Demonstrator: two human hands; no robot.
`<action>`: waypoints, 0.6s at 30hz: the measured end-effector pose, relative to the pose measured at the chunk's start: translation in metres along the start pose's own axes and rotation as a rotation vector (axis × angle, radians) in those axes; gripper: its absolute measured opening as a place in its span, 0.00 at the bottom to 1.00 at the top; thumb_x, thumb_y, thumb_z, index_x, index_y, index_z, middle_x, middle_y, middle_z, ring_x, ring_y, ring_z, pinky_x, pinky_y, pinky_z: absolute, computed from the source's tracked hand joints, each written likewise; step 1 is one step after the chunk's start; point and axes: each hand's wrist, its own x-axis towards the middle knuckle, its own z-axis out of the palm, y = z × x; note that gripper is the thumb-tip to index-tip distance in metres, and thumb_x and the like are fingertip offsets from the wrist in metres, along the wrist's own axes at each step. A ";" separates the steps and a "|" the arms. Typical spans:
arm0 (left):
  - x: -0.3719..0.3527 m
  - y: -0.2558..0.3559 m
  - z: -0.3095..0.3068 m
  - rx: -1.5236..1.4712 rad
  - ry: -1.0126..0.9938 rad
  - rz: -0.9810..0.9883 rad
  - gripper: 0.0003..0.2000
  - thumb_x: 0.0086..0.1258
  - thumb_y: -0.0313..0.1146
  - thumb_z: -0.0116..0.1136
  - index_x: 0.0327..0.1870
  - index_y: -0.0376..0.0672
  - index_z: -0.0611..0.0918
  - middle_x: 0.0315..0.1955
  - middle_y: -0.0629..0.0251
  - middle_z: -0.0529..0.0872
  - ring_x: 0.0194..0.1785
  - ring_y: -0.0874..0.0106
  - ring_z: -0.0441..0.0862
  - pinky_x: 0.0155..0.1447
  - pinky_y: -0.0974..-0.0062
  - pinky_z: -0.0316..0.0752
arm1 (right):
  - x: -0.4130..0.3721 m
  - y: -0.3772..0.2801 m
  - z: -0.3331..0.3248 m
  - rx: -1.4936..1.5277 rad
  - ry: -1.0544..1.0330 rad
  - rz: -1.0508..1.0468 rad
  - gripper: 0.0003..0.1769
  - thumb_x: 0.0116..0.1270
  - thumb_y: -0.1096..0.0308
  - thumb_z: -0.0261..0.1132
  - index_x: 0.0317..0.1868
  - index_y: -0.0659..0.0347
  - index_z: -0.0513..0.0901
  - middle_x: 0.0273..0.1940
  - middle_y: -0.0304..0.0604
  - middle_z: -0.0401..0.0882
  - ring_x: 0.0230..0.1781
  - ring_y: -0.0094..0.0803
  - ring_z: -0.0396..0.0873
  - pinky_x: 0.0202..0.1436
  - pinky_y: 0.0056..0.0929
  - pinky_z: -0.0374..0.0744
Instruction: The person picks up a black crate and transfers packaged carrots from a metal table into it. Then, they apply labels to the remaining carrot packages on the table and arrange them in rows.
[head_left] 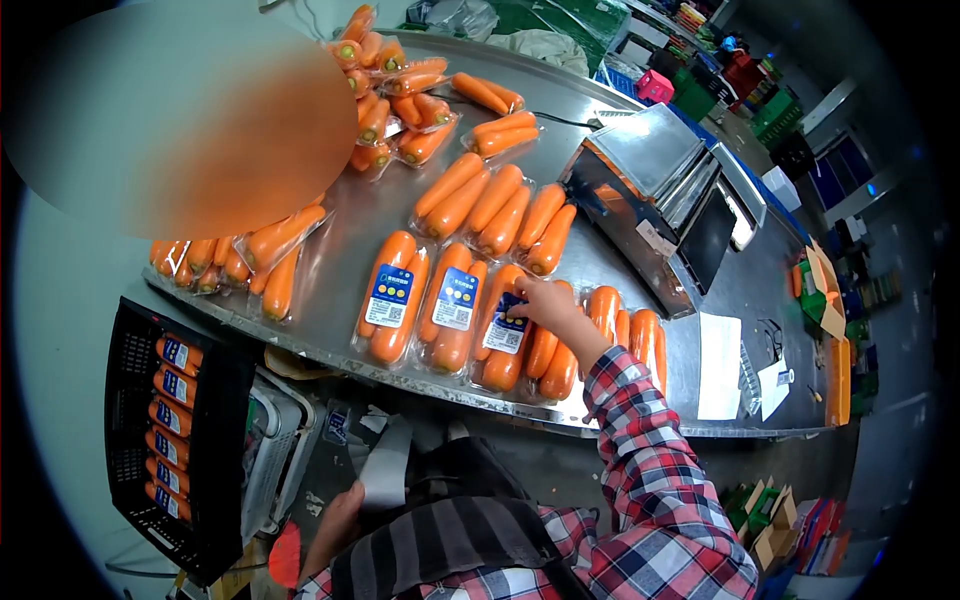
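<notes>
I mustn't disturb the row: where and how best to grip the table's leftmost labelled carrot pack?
From above, I'd pinch the leftmost labelled pack across its long sides at mid-length: it lies flat, open on the left, its neighbour close on the right.

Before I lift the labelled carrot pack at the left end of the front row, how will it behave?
The pack is probably stiff, because thick whole carrots fill it. Its shiny film may be slippery. With carrots side by side, it should hardly roll.

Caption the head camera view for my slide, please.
Right hand touches the label on a bagged carrot pack; left hand holds white paper.
</notes>
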 end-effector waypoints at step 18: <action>0.047 0.014 0.001 0.397 -0.103 0.367 0.13 0.69 0.35 0.41 0.44 0.36 0.75 0.34 0.57 0.81 0.38 0.60 0.78 0.45 0.64 0.72 | -0.119 -0.198 0.037 0.314 -0.007 -0.944 0.11 0.55 0.65 0.60 0.36 0.62 0.75 0.34 0.49 0.74 0.39 0.45 0.72 0.44 0.38 0.71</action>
